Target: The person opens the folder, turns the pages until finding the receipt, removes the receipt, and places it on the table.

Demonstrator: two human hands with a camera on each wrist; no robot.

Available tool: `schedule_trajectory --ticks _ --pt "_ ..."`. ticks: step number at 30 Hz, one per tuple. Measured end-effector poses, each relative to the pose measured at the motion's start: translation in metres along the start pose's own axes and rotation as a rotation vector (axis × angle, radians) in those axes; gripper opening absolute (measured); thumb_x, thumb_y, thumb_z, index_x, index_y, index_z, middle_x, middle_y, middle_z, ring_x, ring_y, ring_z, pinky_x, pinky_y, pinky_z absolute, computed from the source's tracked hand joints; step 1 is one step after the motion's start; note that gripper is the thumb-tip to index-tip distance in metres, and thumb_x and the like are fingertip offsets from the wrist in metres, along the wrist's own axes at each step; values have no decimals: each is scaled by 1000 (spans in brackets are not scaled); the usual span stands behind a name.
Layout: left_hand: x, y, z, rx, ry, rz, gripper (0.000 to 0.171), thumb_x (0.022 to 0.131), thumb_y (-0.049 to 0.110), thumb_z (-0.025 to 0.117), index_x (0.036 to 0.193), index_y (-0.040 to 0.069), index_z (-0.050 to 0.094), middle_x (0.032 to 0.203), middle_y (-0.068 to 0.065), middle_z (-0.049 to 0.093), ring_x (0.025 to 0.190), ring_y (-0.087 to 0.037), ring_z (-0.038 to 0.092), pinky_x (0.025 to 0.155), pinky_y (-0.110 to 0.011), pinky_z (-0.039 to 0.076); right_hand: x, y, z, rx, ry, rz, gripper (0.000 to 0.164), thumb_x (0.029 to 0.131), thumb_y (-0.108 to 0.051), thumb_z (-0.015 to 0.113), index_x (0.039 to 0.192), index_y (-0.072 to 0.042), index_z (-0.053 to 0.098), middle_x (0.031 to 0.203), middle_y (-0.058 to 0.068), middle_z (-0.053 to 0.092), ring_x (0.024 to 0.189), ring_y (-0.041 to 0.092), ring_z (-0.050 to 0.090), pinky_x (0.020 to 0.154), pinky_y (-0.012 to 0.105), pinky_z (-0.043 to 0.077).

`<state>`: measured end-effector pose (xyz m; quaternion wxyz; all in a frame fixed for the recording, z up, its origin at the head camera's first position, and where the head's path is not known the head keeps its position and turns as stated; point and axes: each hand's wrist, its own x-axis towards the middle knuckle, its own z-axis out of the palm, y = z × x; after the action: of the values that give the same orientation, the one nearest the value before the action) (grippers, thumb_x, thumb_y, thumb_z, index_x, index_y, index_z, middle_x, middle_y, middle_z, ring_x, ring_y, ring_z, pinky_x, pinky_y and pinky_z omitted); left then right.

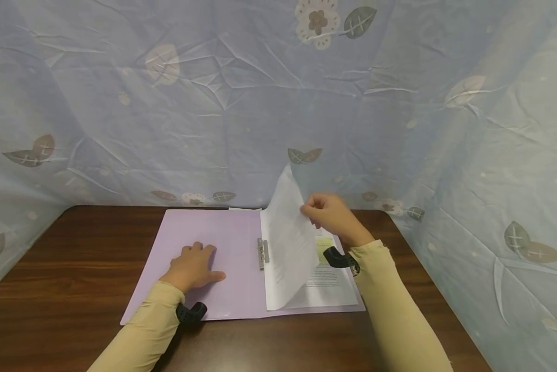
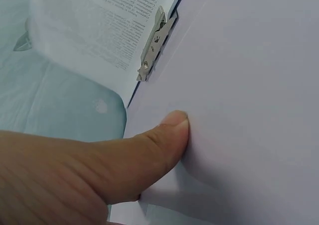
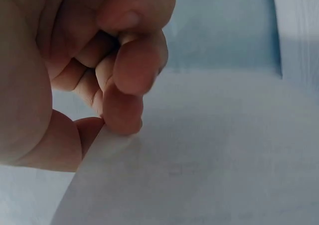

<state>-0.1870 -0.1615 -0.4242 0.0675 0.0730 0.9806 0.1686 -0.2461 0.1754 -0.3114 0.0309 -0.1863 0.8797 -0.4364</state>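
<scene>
A pale purple folder (image 1: 232,243) lies spread out on the table, with a metal clip (image 1: 263,253) near its middle fold. My left hand (image 1: 192,268) rests on the bare left cover, fingers spread; its thumb (image 2: 159,145) lies on that cover in the left wrist view. Between thumb and fingertips, my right hand (image 1: 331,214) pinches the edge of a white sheet (image 1: 287,248). That sheet stands lifted and curved beside the clip. Under it lies a printed page (image 1: 324,289) with a yellow patch (image 1: 323,247), partly hidden by the lifted sheet and the hand.
The dark wooden table (image 1: 64,268) extends around the folder on both sides and in front. A pale blue cloth (image 1: 241,103) with leaf and flower prints hangs behind the table and along its sides. Black wrist devices (image 1: 192,312) sit on both wrists.
</scene>
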Motion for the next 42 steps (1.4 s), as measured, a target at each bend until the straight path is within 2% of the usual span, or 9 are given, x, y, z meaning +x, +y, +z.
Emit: schedule_trajectory --ticks 7,13,18,23,28,32,35,38,42 --pt "3 -3 1 5 7 4 81 83 49 83 141 0 57 140 -36 51 126 -58 49 89 -72 49 19 -45 40 -108 21 -71 18 94 -19 64 77 -12 62 70 -1 58 62 14 50 59 29 44" --pt "4 -5 -4 11 -12 20 77 83 51 81 141 3 61 140 -34 52 124 -57 51 89 -70 49 28 -67 78 -174 22 -120 17 91 -18 65 74 -13 63 70 -4 57 63 11 48 59 27 42" --pt "8 -14 -9 -10 -4 48 63 90 43 75 134 0 65 133 -30 61 121 -53 58 92 -66 51 32 -79 111 -256 9 -123 19 92 -22 68 75 -16 64 72 -6 60 65 9 53 60 24 43" --pt "13 -27 -21 -135 112 -10 47 99 32 63 124 -7 66 124 -31 66 118 -50 62 97 -61 49 34 -84 139 -303 4 -109 21 92 -25 70 73 -19 63 71 -10 61 64 8 54 59 23 43" --pt "11 -37 -34 -231 284 -124 41 102 37 58 113 2 73 108 -19 74 95 -38 69 76 -53 53 36 -82 161 -332 -15 -112 20 91 -26 70 74 -19 63 69 -11 60 62 6 52 56 21 40" --pt "8 -39 -43 -331 385 -135 51 104 50 52 111 5 75 103 -15 76 89 -33 68 72 -47 50 35 -79 179 -387 -37 -133 21 90 -25 71 72 -20 61 66 -11 58 59 6 50 54 20 38" --pt "8 -38 -46 -391 385 -116 65 105 60 42 111 5 76 104 -15 77 94 -34 70 75 -44 50 34 -79 191 -426 -39 -146 22 89 -24 72 71 -20 60 63 -12 55 58 6 50 52 21 37" --pt "9 -37 -47 -439 353 -107 74 105 65 35 109 5 78 99 -12 78 93 -31 72 74 -40 50 32 -80 198 -456 -33 -149 22 88 -23 73 70 -20 59 63 -12 55 58 7 50 52 22 36" --pt "10 -39 -47 -465 308 -94 68 104 62 42 101 6 79 90 -9 77 84 -25 68 70 -35 47 30 -81 205 -487 -39 -149 21 88 -23 73 72 -21 60 65 -12 56 59 7 51 53 22 37"
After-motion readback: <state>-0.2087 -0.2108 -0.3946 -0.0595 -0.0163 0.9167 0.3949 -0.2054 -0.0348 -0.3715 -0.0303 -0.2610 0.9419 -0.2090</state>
